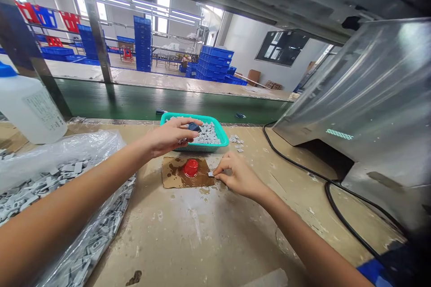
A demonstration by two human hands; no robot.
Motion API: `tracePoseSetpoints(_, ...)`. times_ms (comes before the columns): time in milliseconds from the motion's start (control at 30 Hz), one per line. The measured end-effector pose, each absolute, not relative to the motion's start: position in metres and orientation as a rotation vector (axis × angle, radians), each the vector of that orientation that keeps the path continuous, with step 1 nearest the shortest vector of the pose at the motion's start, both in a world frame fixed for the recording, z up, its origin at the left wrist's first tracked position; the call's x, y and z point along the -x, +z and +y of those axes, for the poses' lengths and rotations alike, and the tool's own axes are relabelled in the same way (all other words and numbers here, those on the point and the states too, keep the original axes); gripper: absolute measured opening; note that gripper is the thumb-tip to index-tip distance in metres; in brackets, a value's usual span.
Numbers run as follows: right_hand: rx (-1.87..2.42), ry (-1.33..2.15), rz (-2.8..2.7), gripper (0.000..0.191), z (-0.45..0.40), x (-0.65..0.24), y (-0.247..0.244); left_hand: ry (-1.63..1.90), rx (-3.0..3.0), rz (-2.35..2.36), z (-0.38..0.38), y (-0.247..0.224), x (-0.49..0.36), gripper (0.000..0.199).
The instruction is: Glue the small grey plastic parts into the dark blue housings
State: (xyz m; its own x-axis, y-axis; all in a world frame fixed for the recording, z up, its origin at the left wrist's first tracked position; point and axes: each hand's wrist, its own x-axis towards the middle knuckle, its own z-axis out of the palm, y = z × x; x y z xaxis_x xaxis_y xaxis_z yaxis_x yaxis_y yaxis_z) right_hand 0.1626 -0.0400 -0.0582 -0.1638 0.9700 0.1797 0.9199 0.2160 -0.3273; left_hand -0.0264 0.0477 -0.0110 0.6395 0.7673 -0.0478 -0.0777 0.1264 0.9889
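My left hand (pixel 173 135) is over the near side of a teal plastic basket (pixel 222 136), its fingers closed around a small dark blue plastic part (pixel 193 127). Small grey plastic pieces (pixel 209 134) fill the basket. At the right edge of a wet piece of cardboard (pixel 171 178), my right hand (pixel 235 174) pinches a flat light-grey plastic piece (pixel 211 174) between thumb and fingertips. A small red cup-shaped thing (pixel 191 167) stands on the cardboard between my hands, with wet patches around it.
A clear plastic bag (pixel 111 143) of grey pieces lies to the left, near a white jug (pixel 30 103). Loose pieces (pixel 236 139) lie right of the basket. A black cable (pixel 296 166) runs beside a metal housing (pixel 370 98). Behind is a green conveyor belt (pixel 134 103).
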Motion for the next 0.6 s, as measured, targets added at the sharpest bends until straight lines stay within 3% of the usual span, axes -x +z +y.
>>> tracePoseSetpoints(600,1.699,0.076,-2.004,0.014,-0.045,-0.160,-0.047,0.642,-1.213,0.547,0.042,-0.020,0.023,0.021)
